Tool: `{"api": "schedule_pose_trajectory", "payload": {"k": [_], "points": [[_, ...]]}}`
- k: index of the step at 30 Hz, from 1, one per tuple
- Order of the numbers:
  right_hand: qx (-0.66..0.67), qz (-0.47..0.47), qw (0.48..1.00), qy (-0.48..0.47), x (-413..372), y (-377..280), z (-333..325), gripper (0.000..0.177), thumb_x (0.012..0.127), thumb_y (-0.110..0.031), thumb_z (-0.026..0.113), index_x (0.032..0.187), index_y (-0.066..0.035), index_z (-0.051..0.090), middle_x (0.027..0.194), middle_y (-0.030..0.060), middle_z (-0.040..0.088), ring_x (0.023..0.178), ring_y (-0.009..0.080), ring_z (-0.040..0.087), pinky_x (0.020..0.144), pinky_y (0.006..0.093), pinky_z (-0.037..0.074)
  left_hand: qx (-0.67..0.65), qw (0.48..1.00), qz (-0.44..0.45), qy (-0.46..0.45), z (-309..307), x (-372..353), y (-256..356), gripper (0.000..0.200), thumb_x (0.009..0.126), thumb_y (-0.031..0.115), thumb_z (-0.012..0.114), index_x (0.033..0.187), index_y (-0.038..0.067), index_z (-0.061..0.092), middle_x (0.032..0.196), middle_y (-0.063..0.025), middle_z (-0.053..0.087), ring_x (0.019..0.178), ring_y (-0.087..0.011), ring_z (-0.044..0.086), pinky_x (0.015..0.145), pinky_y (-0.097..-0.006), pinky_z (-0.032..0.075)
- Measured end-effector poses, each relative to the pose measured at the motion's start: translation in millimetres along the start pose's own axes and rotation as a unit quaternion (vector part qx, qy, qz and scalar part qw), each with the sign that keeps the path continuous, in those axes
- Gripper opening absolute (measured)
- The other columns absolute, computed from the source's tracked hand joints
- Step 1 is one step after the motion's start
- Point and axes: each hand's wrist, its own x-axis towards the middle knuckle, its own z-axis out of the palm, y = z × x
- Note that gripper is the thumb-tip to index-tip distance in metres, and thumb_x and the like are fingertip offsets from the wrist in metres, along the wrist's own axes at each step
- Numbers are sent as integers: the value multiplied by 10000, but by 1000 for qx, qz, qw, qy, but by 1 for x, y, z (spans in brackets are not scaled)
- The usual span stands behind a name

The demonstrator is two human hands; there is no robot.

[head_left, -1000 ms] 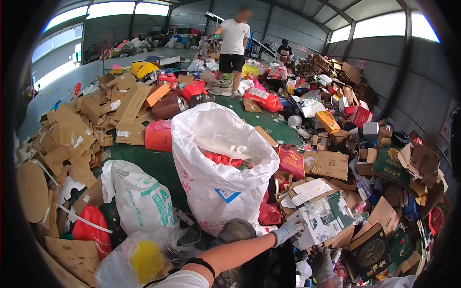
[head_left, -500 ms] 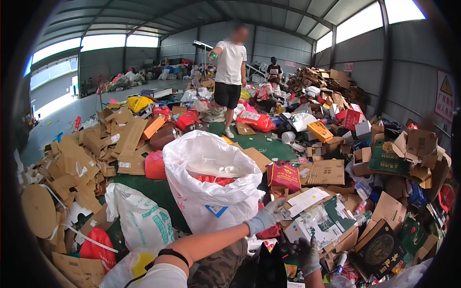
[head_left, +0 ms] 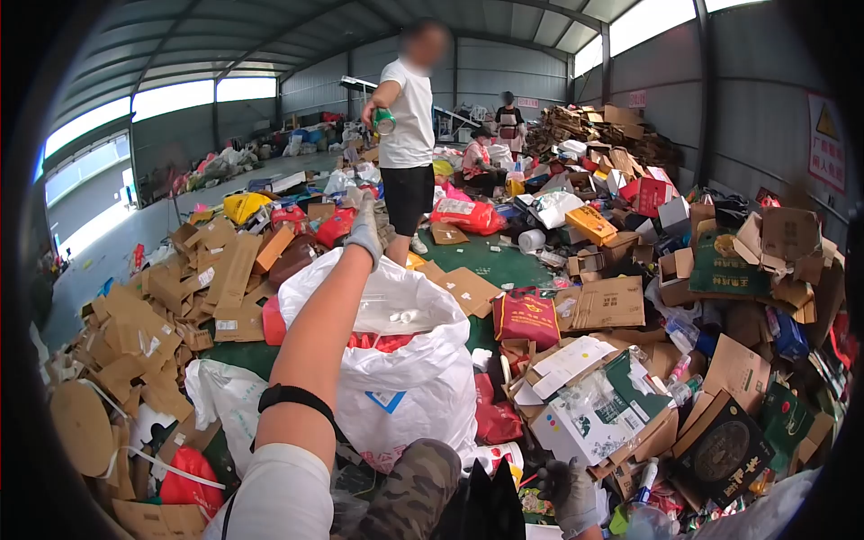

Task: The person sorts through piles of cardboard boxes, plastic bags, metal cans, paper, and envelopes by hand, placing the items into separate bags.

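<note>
My left hand (head_left: pixel 365 232), in a pale glove, is stretched far forward past the big white woven sack (head_left: pixel 414 396), toward the person in the white T-shirt. Its fingers point up and away, extended, and I see nothing in them. That sack stands open between my arm and the heap, with red items (head_left: pixel 382 343) and white pieces (head_left: pixel 407 316) inside. At the lower right, my right hand (head_left: pixel 573 495) wears a glove with dark fingers. It is held apart over loose litter, below a white and green carton (head_left: pixel 598 418), with its fingers spread and holding nothing visible.
A person (head_left: pixel 409 117) standing ahead holds out a green can (head_left: pixel 384 121). Two other people are farther back. Flattened cardboard (head_left: pixel 144 328) is heaped on the left; boxes, including a black box (head_left: pixel 723 454), pile up on the right. A maroon bag (head_left: pixel 526 317) lies beyond the sack.
My left arm has swung from beside the carton to far forward across the sack. My right hand has dropped slightly. The standing person appears nearer, can still held out; the view has shifted.
</note>
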Motion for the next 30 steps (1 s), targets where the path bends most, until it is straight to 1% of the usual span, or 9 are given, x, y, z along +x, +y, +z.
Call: {"api": "schedule_pose_trajectory", "payload": {"k": [2, 5, 8, 11, 16, 20, 25, 29, 30], "points": [[-14, -1, 1000, 12, -2, -2, 2, 567, 824, -592, 470, 958, -50, 567, 814, 99, 612, 654, 204, 557, 562, 330, 444, -7, 1000, 3, 26, 9, -2, 23, 551, 737, 596, 595, 1059, 160, 500, 990, -121, 533, 944, -281, 541, 783, -449, 477], [-33, -14, 999, 19, -4, -7, 5, 563, 828, -588, 465, 961, -49, 566, 817, 100, 612, 654, 205, 559, 554, 329, 444, -27, 998, 16, -50, 8, 19, 43, 611, 717, 592, 621, 1075, 114, 494, 1077, -148, 504, 1056, -295, 485, 853, -475, 446], [-47, -18, 998, 33, -12, -3, 5, 560, 833, -583, 460, 964, -49, 564, 821, 102, 612, 655, 205, 562, 545, 329, 445, -25, 997, -53, -43, 16, 22, 50, 629, 717, 553, 648, 1060, 47, 504, 1035, -157, 551, 991, -311, 544, 825, -476, 475], [-20, -11, 998, 62, -18, -2, 4, 553, 832, -576, 468, 968, -48, 565, 826, 103, 614, 645, 197, 561, 530, 323, 442, -78, 963, -113, -231, 20, -8, 41, 607, 725, 509, 666, 1015, -3, 518, 955, -151, 601, 870, -313, 606, 751, -447, 523], [3, -31, 998, 63, -41, 2, 6, 499, 854, -517, 487, 950, -36, 574, 801, 102, 614, 642, 204, 578, 555, 338, 466, -64, 967, -85, -230, 4, -52, 2, 379, 743, 372, 703, 909, 58, 572, 809, -90, 642, 772, -235, 641, 674, -394, 543], [11, -55, 996, 76, -50, 10, 1, 469, 862, -492, 488, 959, -40, 565, 814, 105, 614, 644, 206, 578, 557, 326, 468, -53, 975, -83, -199, 2, -84, -34, 380, 745, 293, 714, 994, 77, 525, 822, -64, 606, 746, -192, 623, 649, -309, 531], [38, -60, 995, 73, -46, 3, 9, 412, 838, -439, 562, 966, -48, 574, 840, 63, 612, 681, 141, 535, 582, 271, 450, 45, 949, -39, -310, 12, -168, -101, 314, 760, 162, 694, 1023, 118, 528, 925, -10, 596, 785, -170, 617, 699, -302, 509], [-45, -163, 981, 90, -28, -9, 10, 341, 875, -230, 571, 1116, 6, 523, 980, 74, 606, 820, 109, 573, 640, 258, 479, 145, 884, 36, -444, 29, -267, -162, 376, 790, 93, 638, 1137, 83, 494, 1018, -42, 585, 913, -154, 584, 854, -320, 465], [-42, -278, 957, 74, -25, -5, 12, 407, 852, -212, 607, 1165, 20, 488, 1016, 105, 594, 873, 128, 573, 708, 267, 481, 182, 853, 34, -488, 33, -291, -175, 356, 802, 97, 627, 1134, 62, 502, 1028, -33, 580, 939, -127, 563, 859, -298, 454]]}}
